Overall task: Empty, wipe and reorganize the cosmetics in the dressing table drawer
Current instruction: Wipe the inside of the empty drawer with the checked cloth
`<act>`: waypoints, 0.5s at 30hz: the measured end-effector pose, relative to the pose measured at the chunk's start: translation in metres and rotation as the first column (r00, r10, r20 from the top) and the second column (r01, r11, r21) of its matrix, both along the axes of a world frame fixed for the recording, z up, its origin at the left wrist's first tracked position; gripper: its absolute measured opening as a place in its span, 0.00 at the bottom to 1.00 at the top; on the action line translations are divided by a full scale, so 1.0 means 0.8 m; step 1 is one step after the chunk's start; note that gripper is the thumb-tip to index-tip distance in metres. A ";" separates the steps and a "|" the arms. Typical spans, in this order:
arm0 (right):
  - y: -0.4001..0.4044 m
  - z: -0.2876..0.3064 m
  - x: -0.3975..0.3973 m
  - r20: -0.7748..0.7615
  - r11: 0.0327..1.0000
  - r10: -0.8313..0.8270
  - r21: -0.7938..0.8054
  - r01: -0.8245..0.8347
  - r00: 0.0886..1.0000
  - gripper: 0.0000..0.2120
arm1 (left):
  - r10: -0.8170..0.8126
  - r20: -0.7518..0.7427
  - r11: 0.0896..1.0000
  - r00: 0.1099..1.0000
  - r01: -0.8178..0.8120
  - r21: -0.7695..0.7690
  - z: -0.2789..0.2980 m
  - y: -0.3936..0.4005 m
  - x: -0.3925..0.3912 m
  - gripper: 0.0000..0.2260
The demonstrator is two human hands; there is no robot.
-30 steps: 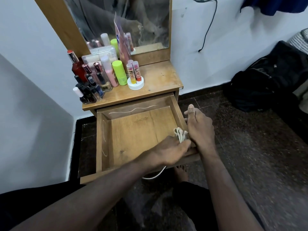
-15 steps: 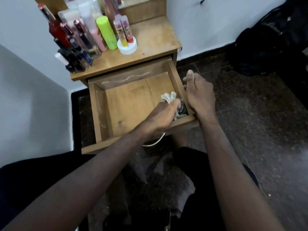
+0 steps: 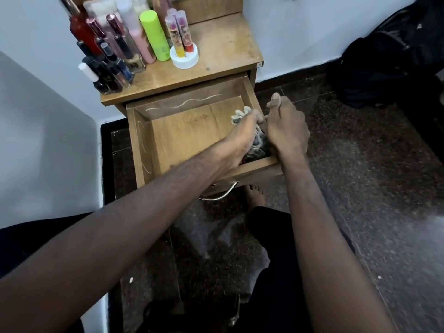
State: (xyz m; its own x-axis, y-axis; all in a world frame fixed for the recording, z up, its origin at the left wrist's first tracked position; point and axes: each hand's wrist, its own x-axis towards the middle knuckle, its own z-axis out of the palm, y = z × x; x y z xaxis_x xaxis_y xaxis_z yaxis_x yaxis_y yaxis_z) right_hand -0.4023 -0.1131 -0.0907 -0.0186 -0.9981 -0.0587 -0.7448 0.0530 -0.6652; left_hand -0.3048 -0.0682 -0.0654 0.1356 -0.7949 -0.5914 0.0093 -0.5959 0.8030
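Observation:
The wooden drawer stands pulled out, its bottom bare of cosmetics. My left hand grips a crumpled pale cloth and presses it into the drawer's right side, against the wall. My right hand holds the drawer's right wall near the front corner, thumb pointing up. The cosmetics stand crowded on the left of the dressing table top: dark nail polish bottles, a red bottle, a pink tube, a lime green tube and two lipsticks in a white holder.
A metal handle curves below the drawer front. My bare foot rests on the dark speckled floor under it. A black bag lies against the wall at the right. A white wall closes in on the left.
The left hand has slid the cloth along the drawer's right side away from the front corner. The camera tilted down and nearer; the mirror left the view. My right hand kept its hold.

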 end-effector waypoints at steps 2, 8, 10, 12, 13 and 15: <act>0.002 0.001 0.002 -0.089 0.999 0.044 0.030 -0.042 0.995 0.23 | 0.043 -0.010 0.999 0.999 -0.043 0.022 0.002 -0.016 0.004 0.14; 0.006 0.002 0.002 -0.099 0.997 0.077 0.007 -0.076 0.992 0.23 | 0.146 0.033 0.987 0.989 -0.143 -0.069 0.012 -0.070 0.029 0.13; 0.008 0.004 0.001 -0.095 0.997 0.077 0.005 -0.077 0.992 0.23 | 0.184 0.040 0.979 0.982 -0.179 -0.102 0.016 -0.084 0.036 0.13; 0.009 0.004 0.001 -0.088 0.997 0.080 0.006 -0.080 0.993 0.24 | 0.196 0.097 0.973 0.976 -0.181 -0.141 0.012 -0.095 0.039 0.12; 0.009 0.003 0.001 -0.082 0.997 0.079 0.007 -0.079 0.993 0.24 | 0.173 0.128 0.977 0.976 -0.154 -0.150 0.008 -0.095 0.038 0.12; 0.007 0.002 -0.001 -0.053 0.997 0.073 0.022 -0.071 0.996 0.25 | 0.095 0.183 0.987 0.979 -0.068 -0.147 -0.006 -0.088 0.030 0.14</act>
State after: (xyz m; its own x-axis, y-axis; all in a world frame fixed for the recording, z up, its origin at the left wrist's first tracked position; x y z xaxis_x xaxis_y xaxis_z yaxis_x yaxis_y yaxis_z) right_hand -0.4027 -0.1076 -0.0888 0.0496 -0.9956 -0.0795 -0.7816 0.0109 -0.6236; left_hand -0.2808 -0.1384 -0.0703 0.3019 -0.8494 -0.4328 -0.1064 -0.4812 0.8701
